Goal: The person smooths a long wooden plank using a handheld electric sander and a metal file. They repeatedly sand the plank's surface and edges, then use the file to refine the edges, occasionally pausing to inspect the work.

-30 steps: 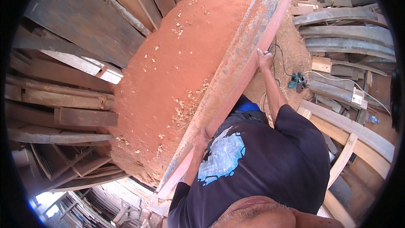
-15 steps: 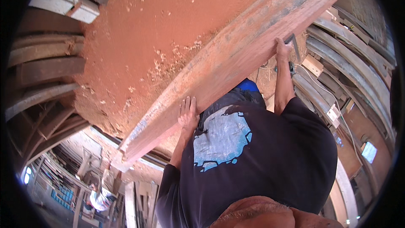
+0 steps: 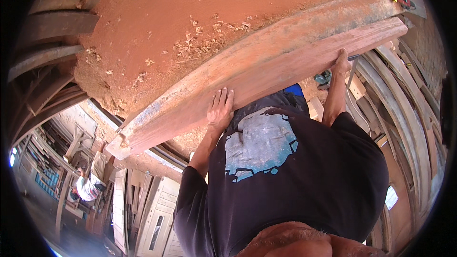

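Note:
A long reddish timber plank point(image 3: 266, 78) lies slanted before me, on or against a thick, weathered, curved timber point(image 3: 281, 31). My left hand point(image 3: 221, 108) rests flat on the plank's face near the edge closest to me, its fingers stretched out. Farther along the same edge, to the right, my right hand point(image 3: 341, 63) is closed at the plank. A dark L-shaped tool point(image 3: 352, 58) with a thin blade sticks out from that hand. Its grip is mostly hidden by my fingers.
Reddish sawdust point(image 3: 157, 24) with pale shavings covers the ground beyond the timber. Curved boards point(image 3: 400, 100) are stacked at the right, dark beams point(image 3: 57, 26) at the left. A red-and-black tool point(image 3: 405, 1) sits at the far right end. Another person point(image 3: 90, 183) is at lower left.
My view has turned, so the plank appears less steep and its near end farther left. My left hand still lies flat on it, and the tool remains at my right hand.

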The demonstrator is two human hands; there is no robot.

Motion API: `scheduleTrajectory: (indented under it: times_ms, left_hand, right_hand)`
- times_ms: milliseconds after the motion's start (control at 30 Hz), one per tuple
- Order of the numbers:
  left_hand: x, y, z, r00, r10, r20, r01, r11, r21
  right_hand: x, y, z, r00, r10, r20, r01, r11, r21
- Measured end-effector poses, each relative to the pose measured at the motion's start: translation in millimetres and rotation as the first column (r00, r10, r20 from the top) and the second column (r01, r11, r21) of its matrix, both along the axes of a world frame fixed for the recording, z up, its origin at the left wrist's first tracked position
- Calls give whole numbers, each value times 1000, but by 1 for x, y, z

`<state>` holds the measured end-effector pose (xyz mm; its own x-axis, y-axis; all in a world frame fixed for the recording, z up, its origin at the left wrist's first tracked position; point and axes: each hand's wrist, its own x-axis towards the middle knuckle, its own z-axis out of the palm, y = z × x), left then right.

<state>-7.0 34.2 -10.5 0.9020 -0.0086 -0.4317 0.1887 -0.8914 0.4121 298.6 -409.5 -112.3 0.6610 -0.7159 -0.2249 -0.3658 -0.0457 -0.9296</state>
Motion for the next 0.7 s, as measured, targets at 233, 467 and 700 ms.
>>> scheduleTrajectory:
  times_ms: [233, 467, 700]
  left_hand:
    - [13, 21, -14, 999, 4, 40, -1, 997, -76]
    - [50, 34, 3, 935, -46, -351, 15, 996, -90]
    - [57, 38, 10, 906, -61, -419, 54, 998, -28]
  right_hand:
    - [28, 19, 4, 921, -63, -386, -160, 839, -521]
    - [54, 71, 39, 828, -187, -529, -209, 772, -600]
    - [48, 85, 49, 808, -203, -553, -172, 817, -550]
